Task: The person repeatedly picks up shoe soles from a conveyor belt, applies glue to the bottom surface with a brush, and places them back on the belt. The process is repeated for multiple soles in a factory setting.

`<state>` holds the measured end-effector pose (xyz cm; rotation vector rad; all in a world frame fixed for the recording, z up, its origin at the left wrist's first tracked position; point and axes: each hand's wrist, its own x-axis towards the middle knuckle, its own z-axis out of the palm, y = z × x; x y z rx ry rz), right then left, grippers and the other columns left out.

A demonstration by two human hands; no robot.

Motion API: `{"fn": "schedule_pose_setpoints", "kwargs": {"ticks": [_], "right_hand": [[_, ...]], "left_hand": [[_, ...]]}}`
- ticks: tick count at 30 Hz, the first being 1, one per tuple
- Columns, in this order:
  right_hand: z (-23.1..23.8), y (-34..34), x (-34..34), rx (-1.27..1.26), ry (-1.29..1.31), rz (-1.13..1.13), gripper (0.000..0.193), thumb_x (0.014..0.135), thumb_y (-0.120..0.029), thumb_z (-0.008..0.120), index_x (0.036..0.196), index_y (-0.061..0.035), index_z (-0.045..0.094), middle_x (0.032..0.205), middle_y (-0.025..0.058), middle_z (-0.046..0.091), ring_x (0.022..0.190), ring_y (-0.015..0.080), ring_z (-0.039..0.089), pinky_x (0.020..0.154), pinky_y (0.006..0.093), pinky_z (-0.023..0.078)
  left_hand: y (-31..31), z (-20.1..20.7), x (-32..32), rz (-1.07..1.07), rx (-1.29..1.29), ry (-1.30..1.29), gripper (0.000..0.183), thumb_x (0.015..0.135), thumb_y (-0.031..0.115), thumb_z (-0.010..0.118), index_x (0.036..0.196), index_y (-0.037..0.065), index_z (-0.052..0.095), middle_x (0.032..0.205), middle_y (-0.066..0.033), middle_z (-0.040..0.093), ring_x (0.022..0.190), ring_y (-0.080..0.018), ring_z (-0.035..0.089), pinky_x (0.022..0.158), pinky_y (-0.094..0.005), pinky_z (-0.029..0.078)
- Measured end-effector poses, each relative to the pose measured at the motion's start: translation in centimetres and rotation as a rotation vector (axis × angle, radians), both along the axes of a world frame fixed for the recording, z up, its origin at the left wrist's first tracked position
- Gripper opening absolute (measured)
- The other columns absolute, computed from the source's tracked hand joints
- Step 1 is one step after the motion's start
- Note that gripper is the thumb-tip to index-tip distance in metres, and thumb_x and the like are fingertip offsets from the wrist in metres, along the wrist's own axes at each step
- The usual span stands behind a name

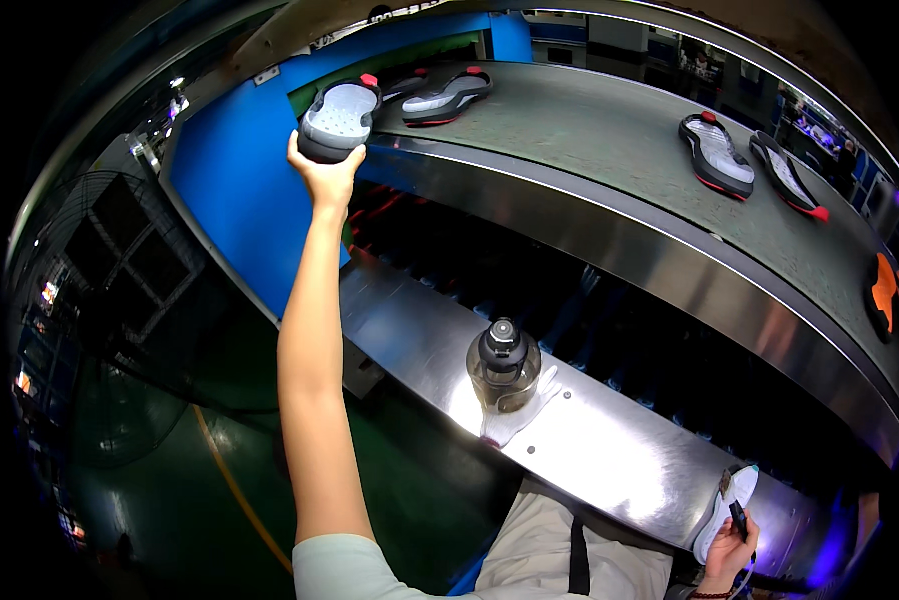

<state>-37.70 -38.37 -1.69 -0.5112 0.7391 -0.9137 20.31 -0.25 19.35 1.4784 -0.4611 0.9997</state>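
Note:
My left hand (327, 172) is stretched far out to the conveyor's far left end. Its thumb and fingers grip the heel of a grey and black shoe sole (340, 115), which has a red tab at the toe. Beside it two similar soles lie on the belt; the nearer one is a grey shoe sole (448, 98) with a red edge. At the lower right my right hand (729, 553) is closed around a small black object (738, 517) whose kind I cannot make out. A long white piece (712, 535) lies against those fingers, partly hidden by them.
A green-grey conveyor belt (589, 120) curves across the top. Farther right on it lie two more grey soles (717, 158) and orange soles (883, 292). A dark bottle (503, 368) and a white glove (517, 418) rest on the metal ledge (609, 440). Blue machine panel (234, 180) at left.

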Motion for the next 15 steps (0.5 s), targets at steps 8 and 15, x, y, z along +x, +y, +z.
{"fn": "schedule_pose_setpoints", "kwargs": {"ticks": [8,15], "right_hand": [[2.3,1.2,0.2,-0.012,0.075,-0.098,0.021,0.079,-0.016,0.052,0.09,0.0017,0.056,0.079,0.007,0.06,0.061,0.0133,0.057,0.057,0.0186,0.051],[-0.6,-0.5,-2.3,0.298,-0.278,0.068,0.038,0.077,-0.012,0.053,0.105,0.0125,0.046,0.11,0.0231,0.049,0.101,0.0343,0.046,0.082,0.0451,0.043]], "left_hand": [[-3.4,2.4,3.8,0.113,0.304,0.142,0.092,0.05,-0.005,0.07,0.126,0.014,0.021,0.118,-0.0164,0.042,0.109,-0.0298,0.044,0.091,-0.0348,0.037],[-4.3,5.4,6.0,-0.026,0.543,0.245,0.093,0.049,-0.013,0.061,0.127,0.023,0.025,0.111,-0.0139,0.05,0.102,-0.0276,0.05,0.081,-0.033,0.044]]}}
